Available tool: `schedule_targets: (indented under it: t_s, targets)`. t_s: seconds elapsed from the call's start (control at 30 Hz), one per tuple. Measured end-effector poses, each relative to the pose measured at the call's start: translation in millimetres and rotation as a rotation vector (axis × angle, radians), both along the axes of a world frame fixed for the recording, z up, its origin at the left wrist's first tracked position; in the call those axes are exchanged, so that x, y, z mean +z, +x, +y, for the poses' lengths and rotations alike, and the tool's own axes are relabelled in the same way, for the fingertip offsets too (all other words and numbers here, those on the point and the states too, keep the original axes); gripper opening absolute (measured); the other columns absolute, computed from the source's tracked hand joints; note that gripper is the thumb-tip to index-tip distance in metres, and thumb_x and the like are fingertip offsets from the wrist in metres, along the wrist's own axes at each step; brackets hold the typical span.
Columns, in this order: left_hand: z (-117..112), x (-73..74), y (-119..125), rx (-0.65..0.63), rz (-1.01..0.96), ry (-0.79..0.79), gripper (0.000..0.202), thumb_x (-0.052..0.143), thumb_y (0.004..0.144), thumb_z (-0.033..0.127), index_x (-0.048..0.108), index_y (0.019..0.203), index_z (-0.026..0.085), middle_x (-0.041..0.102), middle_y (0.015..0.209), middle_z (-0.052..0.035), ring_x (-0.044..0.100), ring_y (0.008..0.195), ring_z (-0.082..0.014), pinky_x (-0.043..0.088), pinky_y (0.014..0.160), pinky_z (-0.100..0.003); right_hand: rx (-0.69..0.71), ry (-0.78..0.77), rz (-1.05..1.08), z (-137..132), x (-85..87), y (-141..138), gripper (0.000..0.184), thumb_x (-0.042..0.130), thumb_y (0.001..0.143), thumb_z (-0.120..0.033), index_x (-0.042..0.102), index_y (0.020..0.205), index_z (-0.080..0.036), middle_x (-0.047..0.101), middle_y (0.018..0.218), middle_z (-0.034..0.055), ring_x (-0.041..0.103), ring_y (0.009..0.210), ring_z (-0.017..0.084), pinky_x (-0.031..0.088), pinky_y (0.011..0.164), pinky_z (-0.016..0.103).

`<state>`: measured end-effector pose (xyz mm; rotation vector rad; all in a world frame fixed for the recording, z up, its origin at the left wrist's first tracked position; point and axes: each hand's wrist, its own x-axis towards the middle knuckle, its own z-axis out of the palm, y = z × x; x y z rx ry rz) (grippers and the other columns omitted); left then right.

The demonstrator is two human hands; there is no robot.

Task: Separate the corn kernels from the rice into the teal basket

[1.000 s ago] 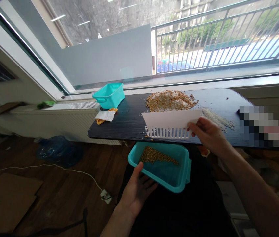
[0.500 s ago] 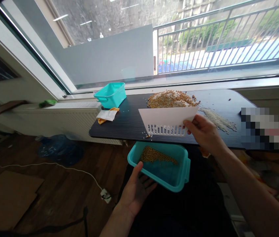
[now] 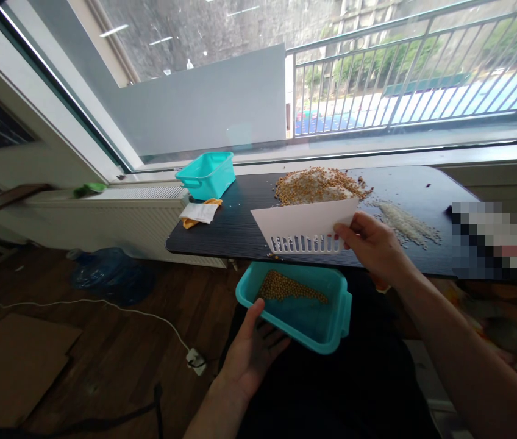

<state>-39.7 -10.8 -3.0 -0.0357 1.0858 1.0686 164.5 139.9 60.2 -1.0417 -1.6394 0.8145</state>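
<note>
My right hand (image 3: 375, 247) pinches the right end of a white slotted plate (image 3: 304, 222). Its row of slots points down at the table's front edge, among a few stray grains. Behind the plate is a mixed heap (image 3: 317, 184) of soybean-like beans and white grains. To the right spreads a pile of rice-like white grains (image 3: 407, 222). Below the edge, my left hand (image 3: 256, 353) grips a teal plastic tub (image 3: 320, 342), thumb on the rim and fingers beneath. Tan beans (image 3: 286, 288) lie along the tub's far side.
A second teal tub (image 3: 213, 177) stands at the dark table's (image 3: 231, 231) far left, behind a white-and-orange cloth (image 3: 200, 213). A blurred-out object (image 3: 500, 241) lies on the right. On the floor are a blue water bottle (image 3: 107, 274), a power strip (image 3: 196, 361) and cardboard (image 3: 16, 366).
My right hand has drawn the slotted plate slightly left and toward me along the table's front edge. The teal tub in my left hand is nearly still.
</note>
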Motion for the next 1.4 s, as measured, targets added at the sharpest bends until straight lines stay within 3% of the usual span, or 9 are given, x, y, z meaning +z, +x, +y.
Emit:
schedule_targets:
  t_s: [0.6, 0.77, 1.0, 1.13, 1.2, 1.3, 1.4]
  targets:
    - [1, 2.5, 0, -0.007, 0.021, 0.002, 0.059, 0.054, 0.085, 0.052, 0.051, 0.129, 0.013, 0.059, 0.129, -0.0184, 0.064, 0.107, -0.0278, 0.047, 0.097, -0.04, -0.021, -0.04, 0.023, -5, 4.4, 1, 0.019, 0.064, 0.076, -0.041, 0.057, 0.074, -0.023, 0.061, 0.063, -0.0015, 0.054, 0.056, 0.013, 0.046, 0.051, 0.024]
    - [2, 1.3, -2, -0.005, 0.021, 0.008, 0.06, 0.055, 0.084, 0.053, 0.051, 0.129, 0.013, 0.059, 0.128, -0.0182, 0.064, 0.106, -0.0276, 0.047, 0.097, -0.04, -0.045, -0.026, 0.065, -6, 4.8, -11, 0.018, 0.062, 0.077, -0.039, 0.055, 0.074, -0.023, 0.06, 0.063, -0.0012, 0.055, 0.057, 0.013, 0.046, 0.052, 0.024]
    - [1, 1.9, -11, 0.035, 0.037, -0.004, 0.059, 0.054, 0.085, 0.051, 0.05, 0.129, 0.012, 0.059, 0.127, -0.0181, 0.064, 0.105, -0.027, 0.047, 0.097, -0.04, 0.017, -0.002, 0.033, 1, -7.6, -41, 0.015, 0.059, 0.08, -0.036, 0.056, 0.075, -0.022, 0.062, 0.069, -0.001, 0.057, 0.065, 0.014, 0.048, 0.058, 0.025]
    - [-1, 1.8, -17, 0.046, 0.035, 0.017, 0.058, 0.055, 0.085, 0.051, 0.051, 0.129, 0.015, 0.06, 0.127, -0.0172, 0.064, 0.106, -0.0277, 0.047, 0.097, -0.041, 0.089, -0.049, 0.003, -10, -8.8, -42, 0.013, 0.06, 0.08, -0.034, 0.059, 0.079, -0.022, 0.066, 0.074, 0.0006, 0.061, 0.067, 0.015, 0.051, 0.06, 0.027]
    - [-3, 1.0, -20, 0.061, 0.043, 0.021, 0.057, 0.055, 0.085, 0.052, 0.051, 0.13, 0.017, 0.061, 0.126, -0.0164, 0.064, 0.106, -0.028, 0.047, 0.097, -0.042, 0.038, -0.064, 0.053, -20, -5.7, -35, 0.013, 0.064, 0.077, -0.035, 0.059, 0.076, -0.023, 0.066, 0.07, 0.0001, 0.061, 0.061, 0.015, 0.051, 0.054, 0.026]
    - [-7, -1.4, -26, 0.093, 0.058, 0.01, 0.058, 0.057, 0.084, 0.051, 0.051, 0.13, 0.016, 0.063, 0.123, -0.0166, 0.065, 0.105, -0.0284, 0.048, 0.096, -0.042, -0.223, -0.093, 0.199, -34, -1.1, -25, 0.015, 0.068, 0.073, -0.034, 0.059, 0.078, -0.023, 0.068, 0.068, 0.0004, 0.06, 0.053, 0.015, 0.051, 0.049, 0.027]
    - [-12, -4.8, -32, 0.1, 0.056, -0.012, 0.06, 0.058, 0.083, 0.052, 0.052, 0.129, 0.014, 0.064, 0.121, -0.017, 0.066, 0.104, -0.0283, 0.048, 0.095, -0.042, -0.272, -0.139, 0.243, -44, -1.6, -28, 0.018, 0.07, 0.07, -0.032, 0.059, 0.08, -0.023, 0.067, 0.062, -0.0002, 0.059, 0.046, 0.016, 0.051, 0.045, 0.028]
